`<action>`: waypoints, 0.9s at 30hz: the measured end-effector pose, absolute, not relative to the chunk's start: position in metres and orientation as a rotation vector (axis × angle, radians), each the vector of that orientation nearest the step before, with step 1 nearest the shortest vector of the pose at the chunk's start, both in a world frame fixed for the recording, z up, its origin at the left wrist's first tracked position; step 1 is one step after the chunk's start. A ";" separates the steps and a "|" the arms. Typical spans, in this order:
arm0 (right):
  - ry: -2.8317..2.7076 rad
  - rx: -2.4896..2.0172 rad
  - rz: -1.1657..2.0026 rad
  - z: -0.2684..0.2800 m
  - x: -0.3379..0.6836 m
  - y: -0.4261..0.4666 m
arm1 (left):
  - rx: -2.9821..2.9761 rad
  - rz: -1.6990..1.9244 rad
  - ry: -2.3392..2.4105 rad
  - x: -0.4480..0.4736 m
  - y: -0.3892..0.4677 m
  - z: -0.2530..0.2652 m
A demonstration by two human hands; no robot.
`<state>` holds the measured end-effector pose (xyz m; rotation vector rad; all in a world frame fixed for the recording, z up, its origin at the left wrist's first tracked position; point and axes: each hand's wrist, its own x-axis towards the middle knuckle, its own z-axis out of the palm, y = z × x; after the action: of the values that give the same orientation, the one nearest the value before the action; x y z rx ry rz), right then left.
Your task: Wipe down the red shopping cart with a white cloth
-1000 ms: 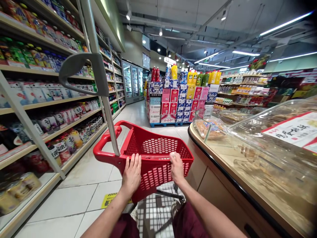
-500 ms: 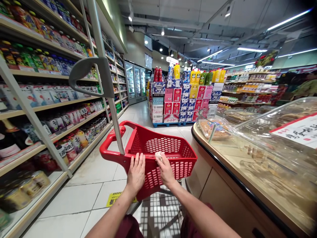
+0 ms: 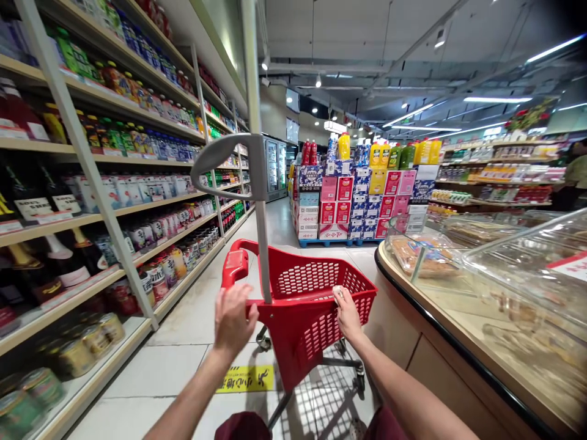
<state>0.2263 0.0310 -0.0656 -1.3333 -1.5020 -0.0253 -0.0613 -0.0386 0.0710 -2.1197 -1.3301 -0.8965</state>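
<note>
A red plastic shopping cart [image 3: 302,342] with a perforated basket stands in front of me, turned sideways. My left hand [image 3: 235,321] is at the near corner of its red handle [image 3: 235,266]. The fingers there are loosely bent and slightly blurred, with the thumb held apart. At the basket's near rim, further right, my right hand [image 3: 348,315] is closed, its fingers pinching a small crumpled white wad [image 3: 338,291] that looks like tissue. A grey pole [image 3: 262,244] with a grey loop grip [image 3: 229,165] rises from the cart beside my left hand. No goods show in the visible part of the basket.
Drink shelves [image 3: 151,208] line the left side. A glass-topped food counter [image 3: 426,305] with a black edge stands close on the right. Stacked drink cartons [image 3: 348,201] stand ahead on a blue pallet. A yellow floor sign [image 3: 247,379] lies beneath the cart.
My left hand has left the basket's side and moved left to the handle corner. The cart has turned somewhat, and my right hand stays at the rim with the wad. My view has shifted left.
</note>
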 end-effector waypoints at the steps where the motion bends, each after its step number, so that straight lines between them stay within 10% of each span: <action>1: -1.505 -1.286 0.008 -0.057 0.210 0.027 | -2.072 -0.927 -1.396 -0.072 -0.038 0.078; 8: -1.488 -1.026 0.177 0.000 0.094 -0.026 | -2.139 -0.873 -1.486 -0.040 -0.062 0.086; 27: -1.525 -1.367 -0.179 0.074 0.199 -0.087 | -2.340 -0.997 -1.642 -0.029 -0.037 0.093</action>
<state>0.1991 -0.0866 0.0736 -1.3665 -1.5248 -0.1794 -0.0287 -0.0375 0.0926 -2.3401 -1.6421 -0.9967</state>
